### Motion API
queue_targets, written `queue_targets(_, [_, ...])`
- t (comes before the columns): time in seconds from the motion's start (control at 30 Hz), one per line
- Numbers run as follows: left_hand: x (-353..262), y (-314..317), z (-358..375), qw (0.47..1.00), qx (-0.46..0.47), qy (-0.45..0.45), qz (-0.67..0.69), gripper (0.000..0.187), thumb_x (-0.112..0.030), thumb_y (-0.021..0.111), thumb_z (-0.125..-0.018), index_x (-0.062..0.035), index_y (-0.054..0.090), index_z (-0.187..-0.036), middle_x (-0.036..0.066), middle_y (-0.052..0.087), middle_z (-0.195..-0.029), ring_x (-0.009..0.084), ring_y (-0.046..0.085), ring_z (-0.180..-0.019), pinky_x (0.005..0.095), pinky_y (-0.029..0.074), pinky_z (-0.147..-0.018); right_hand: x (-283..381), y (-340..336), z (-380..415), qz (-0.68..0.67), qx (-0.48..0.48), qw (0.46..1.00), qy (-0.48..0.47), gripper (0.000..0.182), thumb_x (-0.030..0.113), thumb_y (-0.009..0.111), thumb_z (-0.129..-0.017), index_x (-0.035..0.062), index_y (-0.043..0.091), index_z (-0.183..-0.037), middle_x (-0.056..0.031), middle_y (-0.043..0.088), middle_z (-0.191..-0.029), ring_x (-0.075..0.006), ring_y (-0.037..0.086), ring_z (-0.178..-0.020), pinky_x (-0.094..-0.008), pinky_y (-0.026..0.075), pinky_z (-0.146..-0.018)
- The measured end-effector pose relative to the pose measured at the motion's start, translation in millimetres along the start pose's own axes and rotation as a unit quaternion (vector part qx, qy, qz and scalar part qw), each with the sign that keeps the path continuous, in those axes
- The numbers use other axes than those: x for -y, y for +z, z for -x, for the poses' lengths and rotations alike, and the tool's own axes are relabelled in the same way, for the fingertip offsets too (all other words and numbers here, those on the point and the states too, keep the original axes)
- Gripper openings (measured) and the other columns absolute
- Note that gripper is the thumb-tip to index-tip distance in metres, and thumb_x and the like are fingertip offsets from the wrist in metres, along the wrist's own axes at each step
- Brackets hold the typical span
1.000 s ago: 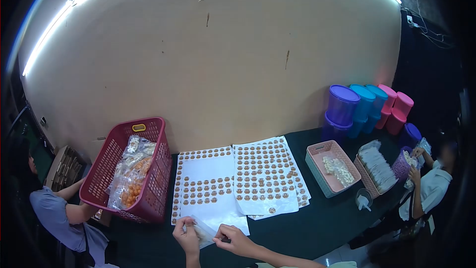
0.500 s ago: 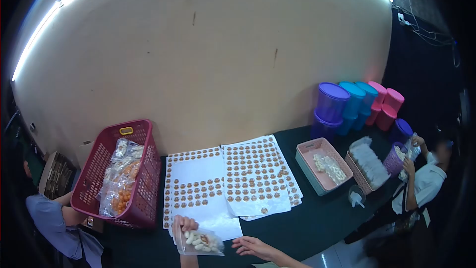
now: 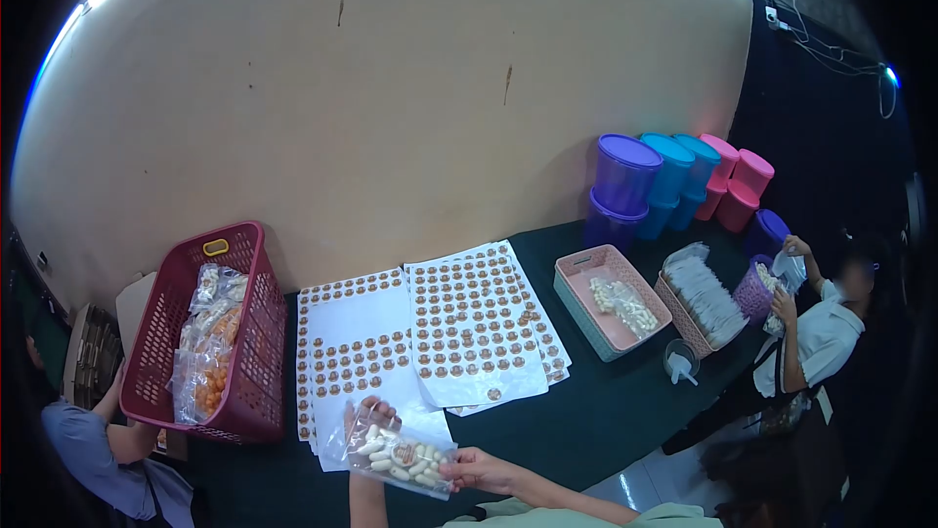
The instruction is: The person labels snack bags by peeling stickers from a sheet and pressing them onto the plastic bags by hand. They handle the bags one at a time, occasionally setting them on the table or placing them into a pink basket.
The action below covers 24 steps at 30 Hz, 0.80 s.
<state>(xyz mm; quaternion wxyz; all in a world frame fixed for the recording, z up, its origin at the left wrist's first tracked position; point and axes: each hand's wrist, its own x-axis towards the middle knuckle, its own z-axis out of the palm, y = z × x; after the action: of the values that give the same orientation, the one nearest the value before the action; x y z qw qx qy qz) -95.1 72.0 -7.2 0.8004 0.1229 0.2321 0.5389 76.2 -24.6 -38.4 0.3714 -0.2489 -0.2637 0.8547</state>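
Observation:
A clear plastic bag [image 3: 426,458] of white oblong pieces is stretched between my two hands at the table's front edge. My left hand [image 3: 375,415] is closed on the bag's left end, its fingers partly behind the plastic. My right hand [image 3: 474,470] pinches the right end between thumb and fingers. On the front of the bag shows a round brown label [image 3: 404,455]. Just beyond lie sheets of round stickers: the left sheet [image 3: 354,323] has a wide bare patch, while the right sheet [image 3: 476,323] is mostly full.
A maroon basket [image 3: 266,333] with filled bags stands left, beside a person in a blue-grey sleeve [image 3: 83,445]. Rightward are a pink-and-green basket [image 3: 586,318], a basket of plastic bags [image 3: 702,298], a clear cup [image 3: 681,362], stacked tubs [image 3: 625,171] and another person [image 3: 821,337] handling a bag.
My right hand has moved in and taken hold of the bag's right end. The bag now faces me more fully, its label in view. The whole view has shifted slightly.

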Motion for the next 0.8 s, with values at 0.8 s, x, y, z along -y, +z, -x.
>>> queue_targets(0.8, [52, 7, 50, 0.943, 0.072, 0.039, -0.323, 0.037, -0.011, 0.059, -0.082, 0.0023, 0.046, -0.113, 0.008, 0.057, -0.098, 0.0095, 0.055, -0.083, 0.0214, 0.044, -0.070, 27, -9, 32, 0.348, -0.106, 0.928, -0.075, 0.031, 0.028, 0.057, -0.084, -0.0005, 0.061, -0.095, -0.0034, 0.064, -0.078, -0.0068, 0.055, -0.073, -0.0221, 0.043, -0.065])
